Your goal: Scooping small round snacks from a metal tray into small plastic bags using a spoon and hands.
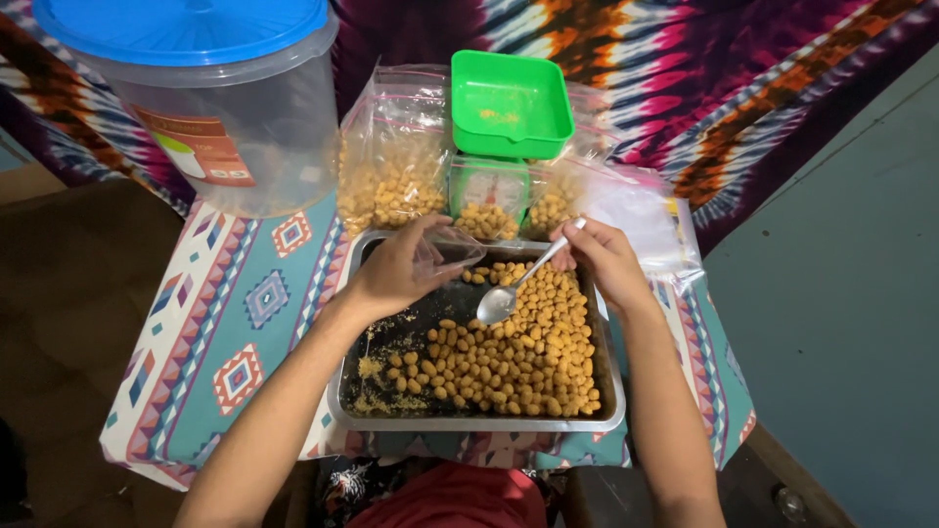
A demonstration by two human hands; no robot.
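Two hands over a metal tray of golden fried snack balls, one with a small clear bag, the other with a spoon.

A patterned cloth (235, 323) covers the low table, and at its far left stands a big clear plastic tub (230, 117) with a blue lid. The steel tray (611, 391) sits near the person, its snack balls (518, 357) heaped toward the right (crumbs lie on the bare left part). Beyond it a green kitchen scale (509, 108) stands between filled clear bags (391, 166). The left hand (396, 269) is closed around the mouth of a small clear bag (452, 249) at the tray's far edge. The right hand (606, 256) pinches the handle of a metal spoon (509, 293), whose bowl hangs just above the snack balls, near the small clear bag.
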